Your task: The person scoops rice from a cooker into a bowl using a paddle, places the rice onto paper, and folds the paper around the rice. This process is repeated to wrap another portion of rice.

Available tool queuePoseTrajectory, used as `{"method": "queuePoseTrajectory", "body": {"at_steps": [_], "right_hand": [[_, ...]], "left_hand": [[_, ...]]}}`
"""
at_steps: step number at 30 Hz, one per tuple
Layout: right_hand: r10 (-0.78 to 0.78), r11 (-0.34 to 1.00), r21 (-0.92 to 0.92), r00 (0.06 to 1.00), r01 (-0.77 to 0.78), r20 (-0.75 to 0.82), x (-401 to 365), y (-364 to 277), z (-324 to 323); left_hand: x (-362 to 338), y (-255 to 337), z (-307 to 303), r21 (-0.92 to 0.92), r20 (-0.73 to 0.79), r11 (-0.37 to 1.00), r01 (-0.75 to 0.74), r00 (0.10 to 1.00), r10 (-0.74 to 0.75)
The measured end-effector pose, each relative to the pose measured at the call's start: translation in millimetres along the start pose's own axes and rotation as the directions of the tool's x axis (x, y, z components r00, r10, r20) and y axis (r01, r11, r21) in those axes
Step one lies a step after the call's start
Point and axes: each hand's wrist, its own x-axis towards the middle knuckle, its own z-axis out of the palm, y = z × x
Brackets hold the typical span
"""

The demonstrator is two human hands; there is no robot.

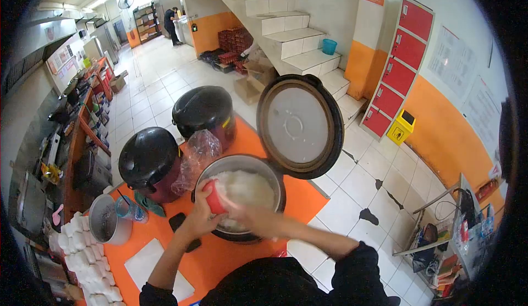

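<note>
An open rice cooker full of white rice stands before me on the orange table. Its lid is raised on the far right side, with a pale inner face turned towards me. My left hand grips a small red bowl, tilted over the rice at the pot's left. Close beside the bowl, my right hand reaches in over the near part of the rice. Motion smears its fingers, and I cannot tell what they hold.
Two closed black cookers and a clear plastic bag stand beyond. Left are a metal pot, a plastic cup and stacked white packets. A black phone-like object and white paper lie near. Another person stands far back.
</note>
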Motion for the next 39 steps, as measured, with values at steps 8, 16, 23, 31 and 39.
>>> {"method": "queuePoseTrajectory", "body": {"at_steps": [8, 16, 23, 31, 39], "right_hand": [[0.036, 0.878, -0.470, 0.992, -0.089, -0.120, 51, 62, -32], [0.034, 0.929, -0.351, 0.974, -0.113, -0.224, 52, 20, 11], [-0.246, 0.644, -0.734, 0.850, -0.216, -0.466, 1, -39, 63], [-0.074, 0.911, -0.401, 0.921, -0.094, -0.384, -23, 4, -30], [0.001, 0.874, 0.472, 0.970, 0.117, -0.241, 5, 25, 3]], "left_hand": [[28, -21, -9, -0.042, 0.186, 0.989, 0.141, 0.974, -0.131], [31, -32, 18, -0.119, 0.198, 0.971, 0.207, 0.963, -0.181], [30, 22, 4, -0.016, -0.192, 0.951, 0.310, 0.932, -0.307], [2, 3, 4, -0.317, -0.326, 0.924, 0.214, 0.890, -0.318], [4, 19, 21, -0.211, -0.438, 0.967, 0.141, 0.871, -0.222]]}}
